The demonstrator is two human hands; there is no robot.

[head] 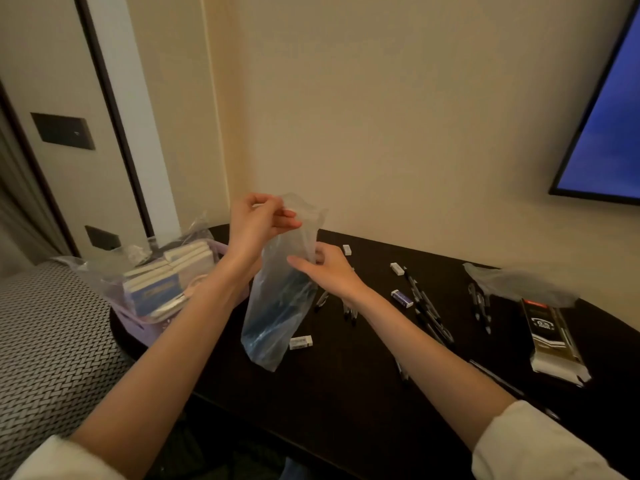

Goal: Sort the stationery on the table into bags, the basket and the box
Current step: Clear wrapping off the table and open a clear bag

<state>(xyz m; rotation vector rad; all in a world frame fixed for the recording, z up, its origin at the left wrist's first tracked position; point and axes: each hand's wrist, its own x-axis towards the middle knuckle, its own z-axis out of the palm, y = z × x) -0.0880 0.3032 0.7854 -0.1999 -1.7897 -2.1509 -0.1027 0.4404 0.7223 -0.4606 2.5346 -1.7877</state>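
My left hand pinches the top edge of a clear thin plastic bag with dark blue pens inside. My right hand grips its side lower down. Just below my fingers the bag's bottom reaches the dark wooden table.

Cream walls meet behind a dark table; a wall-mounted screen (glowing blue) hangs right.

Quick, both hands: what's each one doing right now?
Left hand: pinches the top of the clear plastic bag.
Right hand: grips the same bag's side.
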